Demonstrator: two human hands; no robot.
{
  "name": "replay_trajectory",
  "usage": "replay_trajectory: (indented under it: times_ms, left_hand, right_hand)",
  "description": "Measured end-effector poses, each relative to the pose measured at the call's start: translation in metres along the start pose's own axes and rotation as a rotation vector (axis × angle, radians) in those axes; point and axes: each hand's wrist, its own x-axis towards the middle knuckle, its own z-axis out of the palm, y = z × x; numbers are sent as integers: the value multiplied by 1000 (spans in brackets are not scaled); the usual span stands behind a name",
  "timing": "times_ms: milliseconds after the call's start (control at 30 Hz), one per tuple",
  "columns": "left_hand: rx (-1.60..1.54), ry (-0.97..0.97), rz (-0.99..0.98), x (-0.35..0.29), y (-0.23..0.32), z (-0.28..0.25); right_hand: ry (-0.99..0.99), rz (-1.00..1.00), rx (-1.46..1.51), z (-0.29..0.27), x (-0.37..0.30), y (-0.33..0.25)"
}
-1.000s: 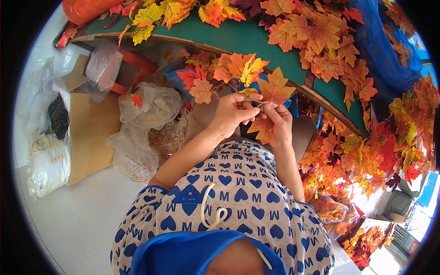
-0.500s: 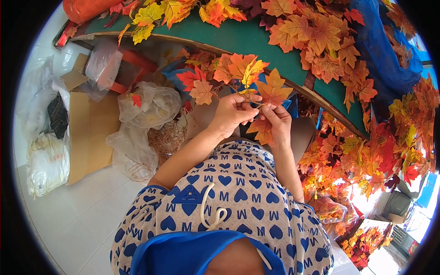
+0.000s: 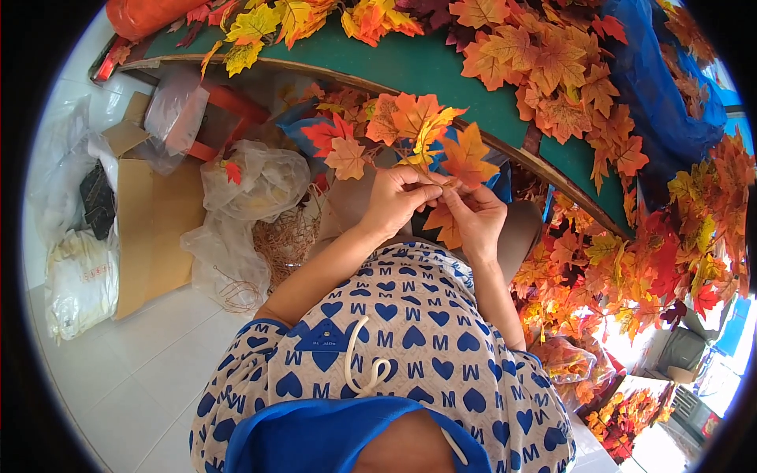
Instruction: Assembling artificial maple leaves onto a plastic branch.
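Note:
Over my lap, my left hand [image 3: 400, 200] and my right hand [image 3: 478, 217] meet with fingertips pinched together. Between them runs the thin stem of an artificial maple leaf garland, and both hands are closed on it. Around the fingers stand its orange leaf [image 3: 468, 155], a yellow leaf [image 3: 430, 135] and a red leaf [image 3: 330, 134]. Another orange leaf [image 3: 446, 224] hangs below, between the hands. The exact spot where the fingertips press the stem is partly hidden by the thumbs.
A green table [image 3: 441, 71] with a wooden edge curves ahead, heaped with artificial leaves [image 3: 544, 63]. More leaves hang at the right beside a blue plastic bag [image 3: 658, 87]. To the left are a cardboard box [image 3: 158, 229], clear plastic bags [image 3: 256, 181] and tangled brown stems [image 3: 282, 244].
My hands have drawn closer, fingertips now touching at the stem. The right hand has turned slightly inward, and the orange leaf above it has tilted a little.

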Motion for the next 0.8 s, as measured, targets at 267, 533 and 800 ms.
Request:
replay_trajectory:
  times_ms: [267,533,800]
  left_hand:
    - [-723,-89,-81,12,20,-9]
    - [-912,-1,171,38,46,-28]
    - [-479,-211,-124,14,28,-38]
  right_hand:
    - [-133,9,132,10,17,-2]
    - [-627,116,-51,46,-10,19]
    - [-298,-6,-101,37,5,6]
